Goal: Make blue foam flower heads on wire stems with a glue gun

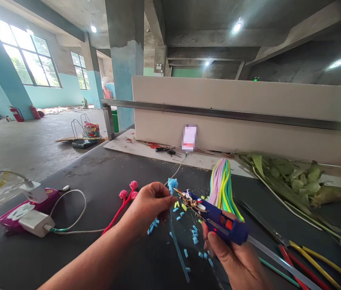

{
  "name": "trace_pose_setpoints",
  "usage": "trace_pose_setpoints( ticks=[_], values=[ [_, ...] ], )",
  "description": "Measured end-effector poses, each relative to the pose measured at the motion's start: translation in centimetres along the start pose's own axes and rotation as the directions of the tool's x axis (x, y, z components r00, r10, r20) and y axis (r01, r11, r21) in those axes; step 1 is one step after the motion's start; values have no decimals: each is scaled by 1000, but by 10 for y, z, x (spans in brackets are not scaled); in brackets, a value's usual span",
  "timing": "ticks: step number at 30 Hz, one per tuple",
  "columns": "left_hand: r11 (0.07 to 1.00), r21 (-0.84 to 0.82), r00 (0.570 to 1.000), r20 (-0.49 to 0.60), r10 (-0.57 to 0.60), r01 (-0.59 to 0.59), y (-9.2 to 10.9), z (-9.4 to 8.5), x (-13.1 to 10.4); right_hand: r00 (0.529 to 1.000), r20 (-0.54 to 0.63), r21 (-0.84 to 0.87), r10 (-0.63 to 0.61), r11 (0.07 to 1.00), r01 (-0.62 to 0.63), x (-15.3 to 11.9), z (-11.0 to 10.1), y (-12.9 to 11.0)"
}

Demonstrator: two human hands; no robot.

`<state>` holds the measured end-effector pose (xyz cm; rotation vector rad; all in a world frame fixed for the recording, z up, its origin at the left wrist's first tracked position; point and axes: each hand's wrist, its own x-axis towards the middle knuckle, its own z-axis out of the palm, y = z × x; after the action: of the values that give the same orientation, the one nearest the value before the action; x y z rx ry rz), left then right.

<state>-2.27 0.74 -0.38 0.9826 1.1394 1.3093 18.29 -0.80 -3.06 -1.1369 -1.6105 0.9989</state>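
My left hand (149, 205) is closed in a pinch on a blue fuzzy craft flower (173, 184), near the top of its thin stem. The blue stem (176, 245) hangs down below my fingers. My right hand (233, 253) is wrapped around a dark blue hot glue gun (225, 221), a clear glue stick (275, 257) poking out of its back. The gun's dirty, debris-covered nozzle points at the blue flower; whether they touch I cannot tell. Under both hands lie several short blue cut pieces (194, 235) and a few yellow ones (184, 207).
Pink flowers on a red stem (119, 213) lie left of my hands. Further left sit a purple power strip (49, 197) and white chargers (36, 223). Beyond the gun is a bundle of pastel strands (221, 185). Rightward are red-and-yellow-handled shears (291, 243) and leaves (303, 181).
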Motion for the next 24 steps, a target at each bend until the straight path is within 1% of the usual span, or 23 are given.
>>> trace_pose_setpoints(
  ticks=[2,6,8,10,12,14,16,18,22,24],
  values=[
    [1000,-2,1000,1,1,-1,0,0,0,1000,23,26,6,1000,-7,2,0,4],
    [1000,-12,1000,-1,-10,10,2,0,0,996,63,0,56,998,-56,4,-2,8],
    [1000,-14,1000,-4,-8,8,3,1,0,996,63,-5,68,998,-67,3,-3,4],
    [1000,-20,1000,-6,-11,11,4,0,0,998,30,13,55,998,-55,1,-3,-2],
    [999,-45,1000,4,-26,26,4,-1,0,999,6,48,32,998,-33,0,-2,-9],
    [996,-76,999,29,-44,46,5,-3,1,1000,8,95,5,995,-6,1,-2,-15],
    [992,-107,997,61,-57,63,4,-6,2,999,29,154,-16,988,11,4,-3,-19],
    [988,-139,994,93,-59,72,3,-8,3,997,71,249,-15,969,-3,7,-6,-23],
    [983,-155,987,143,-72,94,1,-9,4,971,238,443,-11,891,-98,8,-10,-32],
    [985,-133,983,165,-85,108,1,-7,2,967,254,471,4,873,-127,6,-9,-35]
  ],
)
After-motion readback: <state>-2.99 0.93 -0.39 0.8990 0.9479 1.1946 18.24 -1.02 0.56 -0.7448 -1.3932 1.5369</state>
